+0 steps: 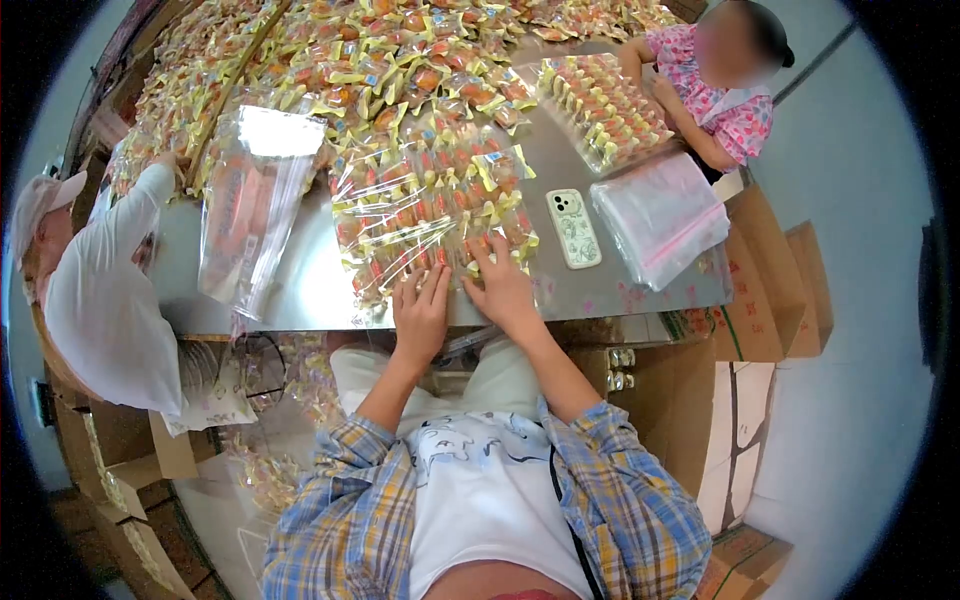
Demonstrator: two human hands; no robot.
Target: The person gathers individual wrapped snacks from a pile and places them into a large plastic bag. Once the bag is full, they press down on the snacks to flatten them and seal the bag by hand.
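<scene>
A large clear plastic bag (435, 205) full of small wrapped snack packets in rows lies flat on the metal table, in front of me. My left hand (422, 312) rests at its near edge, fingers stretched forward over the packets. Beside it, my right hand (502, 290) lies on the bag's lower right part, thumb and fingers spread. Neither hand grips anything. Shiny creases run across the bag's left half, and a loose packet (497, 172) lies on top near its right side.
Loose wrapped packets (400, 60) heap across the back. Empty clear bags (250, 220) lie left; a phone (574, 228) and a stack of plastic bags (665, 225) lie right. Co-workers sit left (110, 290) and far right, that one by another filled bag (605, 110). Cardboard boxes (750, 290) stand right.
</scene>
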